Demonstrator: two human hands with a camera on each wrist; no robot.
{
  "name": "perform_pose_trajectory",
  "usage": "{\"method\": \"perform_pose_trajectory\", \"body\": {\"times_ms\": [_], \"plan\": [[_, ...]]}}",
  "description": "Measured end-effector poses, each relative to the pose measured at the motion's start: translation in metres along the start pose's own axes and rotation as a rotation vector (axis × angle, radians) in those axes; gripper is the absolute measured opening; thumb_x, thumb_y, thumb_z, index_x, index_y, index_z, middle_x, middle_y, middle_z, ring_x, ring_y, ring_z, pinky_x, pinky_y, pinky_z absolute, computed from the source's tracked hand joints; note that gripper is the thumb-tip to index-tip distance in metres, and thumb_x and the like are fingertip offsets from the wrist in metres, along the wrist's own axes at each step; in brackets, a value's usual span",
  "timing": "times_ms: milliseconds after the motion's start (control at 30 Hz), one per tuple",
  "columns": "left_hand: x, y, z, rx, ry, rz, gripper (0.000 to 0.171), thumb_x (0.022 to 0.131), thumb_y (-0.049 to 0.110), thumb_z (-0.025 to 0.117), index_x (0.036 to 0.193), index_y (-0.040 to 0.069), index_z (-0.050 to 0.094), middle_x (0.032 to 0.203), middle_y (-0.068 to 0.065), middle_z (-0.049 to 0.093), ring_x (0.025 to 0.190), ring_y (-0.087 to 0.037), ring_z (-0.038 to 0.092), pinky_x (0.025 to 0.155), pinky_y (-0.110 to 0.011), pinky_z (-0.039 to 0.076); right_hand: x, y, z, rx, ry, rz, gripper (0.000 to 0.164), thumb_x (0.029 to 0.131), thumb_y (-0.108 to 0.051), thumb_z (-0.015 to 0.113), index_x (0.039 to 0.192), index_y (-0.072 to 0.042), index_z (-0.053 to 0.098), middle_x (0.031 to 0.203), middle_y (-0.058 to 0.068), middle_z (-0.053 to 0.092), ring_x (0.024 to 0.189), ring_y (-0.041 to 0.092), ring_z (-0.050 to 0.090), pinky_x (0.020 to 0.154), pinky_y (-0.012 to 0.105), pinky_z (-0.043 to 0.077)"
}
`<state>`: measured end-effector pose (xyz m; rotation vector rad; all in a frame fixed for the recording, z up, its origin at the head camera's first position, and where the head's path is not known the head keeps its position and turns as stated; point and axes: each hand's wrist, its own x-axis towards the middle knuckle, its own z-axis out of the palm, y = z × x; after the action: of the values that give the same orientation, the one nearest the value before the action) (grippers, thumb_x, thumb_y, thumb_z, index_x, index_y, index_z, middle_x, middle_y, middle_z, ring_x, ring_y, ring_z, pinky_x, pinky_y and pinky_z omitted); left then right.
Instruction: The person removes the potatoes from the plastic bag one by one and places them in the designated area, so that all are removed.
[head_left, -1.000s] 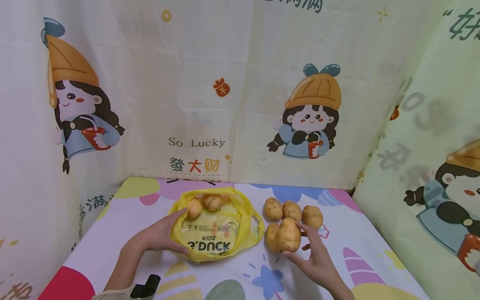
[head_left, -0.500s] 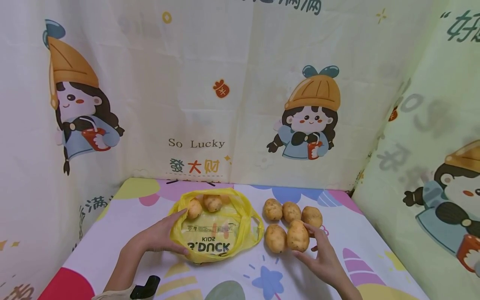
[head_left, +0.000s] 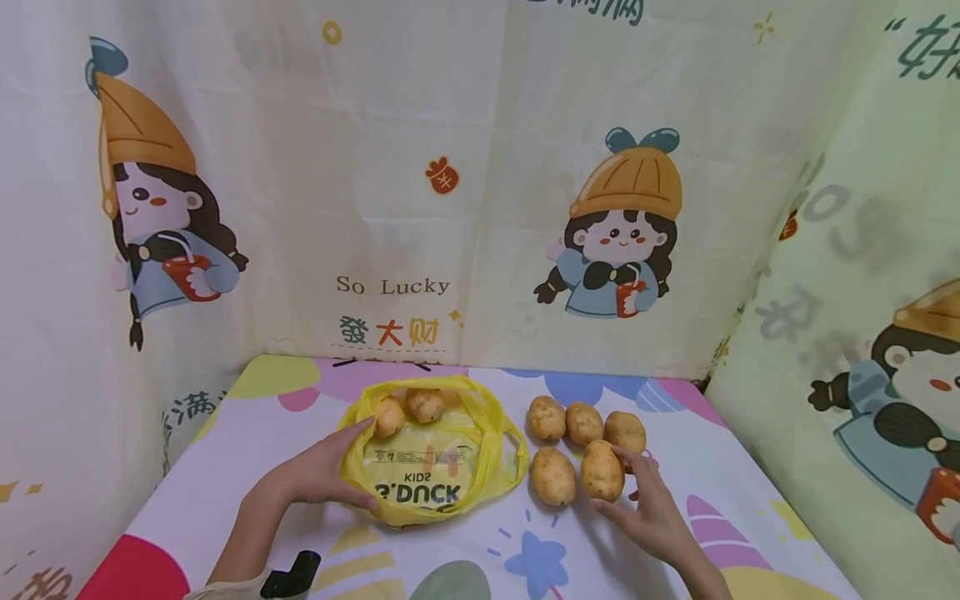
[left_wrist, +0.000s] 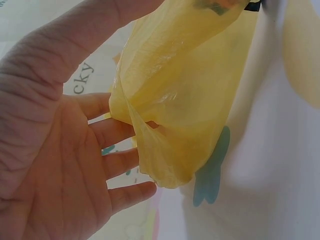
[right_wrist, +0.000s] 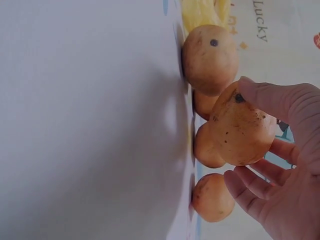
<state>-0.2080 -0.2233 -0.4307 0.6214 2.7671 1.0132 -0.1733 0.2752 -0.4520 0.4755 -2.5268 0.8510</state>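
Note:
A yellow plastic bag [head_left: 420, 446] printed with "DUCK" and "KIDS" lies with its mouth held wide on the left part of the table. Two potatoes [head_left: 426, 406] are at its far inner left. My left hand [head_left: 311, 475] holds the bag's left side, thumb at the near rim and fingers at the far side; the left wrist view shows the fingertips behind the yellow film [left_wrist: 170, 105]. To the right of the bag, my right hand [head_left: 648, 508] holds a potato [head_left: 602, 471] between thumb and fingers. Just left of it sits another potato [head_left: 552, 477].
Behind the held potato, three more potatoes [head_left: 584, 425] form a row on the patterned tablecloth [head_left: 465, 579]. Printed cloth walls [head_left: 375, 167] close in the back and both sides of the table.
My right hand has moved right with the potato, away from its neighbour, which now shows fully. My left hand and the bag have stayed in place.

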Motion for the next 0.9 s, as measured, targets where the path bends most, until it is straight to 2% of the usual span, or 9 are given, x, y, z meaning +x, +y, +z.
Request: {"method": "perform_pose_trajectory", "body": {"times_ms": [167, 400, 633, 900], "plan": [[0.0000, 0.0001, -0.0002, 0.001, -0.002, -0.003, 0.126, 0.066, 0.054, 0.092, 0.158, -0.003, 0.028, 0.155, -0.026, 0.040, 0.141, -0.044, 0.040, 0.112, -0.064, 0.035, 0.0019, 0.0053, 0.0016, 0.003, -0.051, 0.051, 0.078, 0.074, -0.021, 0.092, 0.138, -0.002, 0.052, 0.124, 0.014, 0.062, 0.107, 0.031, 0.059, 0.069, 0.028, 0.050], [0.0006, -0.0006, 0.0000, -0.016, -0.006, 0.005, 0.126, 0.066, 0.052, 0.093, 0.158, -0.004, 0.027, 0.156, -0.027, 0.038, 0.142, -0.045, 0.038, 0.113, -0.065, 0.034, 0.0015, 0.0097, 0.0055, 0.024, -0.097, 0.083, 0.080, 0.073, -0.021, 0.093, 0.139, -0.003, 0.052, 0.128, 0.018, 0.058, 0.110, 0.033, 0.059, 0.071, 0.027, 0.049], [0.0006, 0.0007, -0.0001, -0.015, -0.008, -0.005, 0.125, 0.067, 0.052, 0.093, 0.158, -0.003, 0.028, 0.156, -0.027, 0.039, 0.141, -0.044, 0.040, 0.113, -0.065, 0.034, 0.0015, 0.0082, 0.0056, 0.026, -0.135, 0.128, 0.080, 0.074, -0.023, 0.093, 0.140, -0.003, 0.051, 0.130, 0.022, 0.056, 0.114, 0.038, 0.059, 0.072, 0.032, 0.052], [0.0004, 0.0010, -0.0003, -0.012, -0.007, -0.006, 0.124, 0.067, 0.052, 0.093, 0.157, -0.004, 0.028, 0.155, -0.027, 0.040, 0.141, -0.045, 0.040, 0.113, -0.064, 0.034, 0.0027, 0.0079, 0.0054, 0.007, -0.134, 0.102, 0.075, 0.079, -0.022, 0.089, 0.141, -0.001, 0.053, 0.131, 0.025, 0.056, 0.116, 0.042, 0.059, 0.074, 0.033, 0.055]]}}
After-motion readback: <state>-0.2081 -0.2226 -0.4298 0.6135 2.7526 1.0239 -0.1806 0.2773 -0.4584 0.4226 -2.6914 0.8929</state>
